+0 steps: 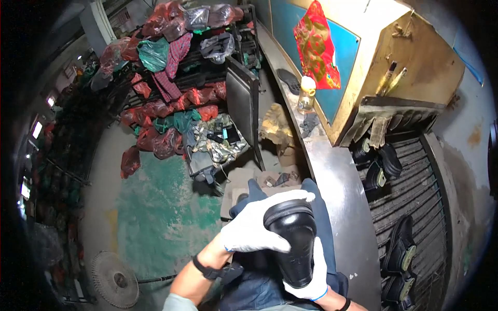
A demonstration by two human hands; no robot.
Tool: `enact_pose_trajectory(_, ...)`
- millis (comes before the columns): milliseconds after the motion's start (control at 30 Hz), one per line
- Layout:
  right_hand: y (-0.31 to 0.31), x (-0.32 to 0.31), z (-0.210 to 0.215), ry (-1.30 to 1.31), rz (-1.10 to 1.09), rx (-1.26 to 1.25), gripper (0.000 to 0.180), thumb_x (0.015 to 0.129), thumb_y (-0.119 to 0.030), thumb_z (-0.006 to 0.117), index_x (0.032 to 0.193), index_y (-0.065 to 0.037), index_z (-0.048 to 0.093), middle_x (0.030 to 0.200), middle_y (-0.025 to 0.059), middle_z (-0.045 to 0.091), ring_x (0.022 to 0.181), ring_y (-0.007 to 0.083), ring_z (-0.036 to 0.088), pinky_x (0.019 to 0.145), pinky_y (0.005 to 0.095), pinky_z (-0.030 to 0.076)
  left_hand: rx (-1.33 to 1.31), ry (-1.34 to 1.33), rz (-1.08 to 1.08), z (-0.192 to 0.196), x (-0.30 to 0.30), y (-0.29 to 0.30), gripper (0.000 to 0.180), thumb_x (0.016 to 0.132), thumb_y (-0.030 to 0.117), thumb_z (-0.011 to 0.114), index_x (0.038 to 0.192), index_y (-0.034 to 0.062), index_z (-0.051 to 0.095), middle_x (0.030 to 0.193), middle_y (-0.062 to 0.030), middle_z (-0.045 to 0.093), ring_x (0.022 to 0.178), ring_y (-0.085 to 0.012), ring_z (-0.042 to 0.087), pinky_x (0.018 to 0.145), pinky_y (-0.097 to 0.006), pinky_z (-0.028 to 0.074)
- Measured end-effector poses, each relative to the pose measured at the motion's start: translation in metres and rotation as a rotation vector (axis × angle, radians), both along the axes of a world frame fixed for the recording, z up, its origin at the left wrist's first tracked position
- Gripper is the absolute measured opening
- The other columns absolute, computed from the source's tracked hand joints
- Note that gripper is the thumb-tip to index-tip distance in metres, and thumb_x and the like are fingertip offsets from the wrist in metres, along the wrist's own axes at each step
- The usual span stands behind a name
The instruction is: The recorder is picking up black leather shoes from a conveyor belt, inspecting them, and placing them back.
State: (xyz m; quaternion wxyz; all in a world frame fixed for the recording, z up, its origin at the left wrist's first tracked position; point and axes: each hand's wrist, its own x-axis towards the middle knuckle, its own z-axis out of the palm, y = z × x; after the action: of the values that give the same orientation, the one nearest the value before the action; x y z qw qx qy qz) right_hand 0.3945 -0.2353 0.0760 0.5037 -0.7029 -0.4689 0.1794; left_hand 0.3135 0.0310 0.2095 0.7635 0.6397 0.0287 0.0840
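Observation:
A shiny black leather shoe (293, 241) is held above my lap, its rounded end with the ridged sole edge pointing away from me. Around that far end wraps my left hand (251, 225) in a white glove, thumb lying across the upper and fingers along the sole edge. My right hand (316, 277), also in a white glove, cups the near end from below and from the right side. Most of the right fingers are hidden behind the shoe. Under it are my dark blue trousers (254, 282).
A metal ledge (340, 207) runs along my right, bearing a bottle (306, 96) and a dark shoe sole (288, 81). Beyond it, black shoes (399, 246) lie on a slatted conveyor (410, 199) under a box-like machine (404, 67). At left are a fan (116, 280), a chair (242, 103) and bagged racks (171, 103).

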Motion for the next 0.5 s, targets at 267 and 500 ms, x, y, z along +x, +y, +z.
enact_pose_trajectory(267,0.035,0.074,0.021,0.84,0.352,0.22,0.121,0.084,-0.019,0.092,0.179,0.0,0.019,0.16,0.024,0.058,0.146,0.0379,0.06,0.127,0.0481,0.046,1.278,-0.547,-0.181,-0.031,-0.051,-0.082,0.049,0.108,0.026,0.065,0.152,0.0058,0.068,0.158,-0.0191,0.067,0.141,-0.0407,0.068,0.12,-0.055,0.055)
enact_pose_trajectory(500,0.068,0.111,0.048,0.957,0.263,-0.114,0.062,0.103,-0.021,0.081,0.155,0.009,0.063,0.126,0.0098,0.078,0.106,0.0128,0.071,0.096,0.0267,0.056,1.512,-0.231,-0.409,-0.187,-0.099,-0.18,0.051,0.108,0.025,0.05,0.155,0.005,0.053,0.183,-0.0145,0.039,0.166,-0.0283,0.042,0.132,-0.046,0.041)
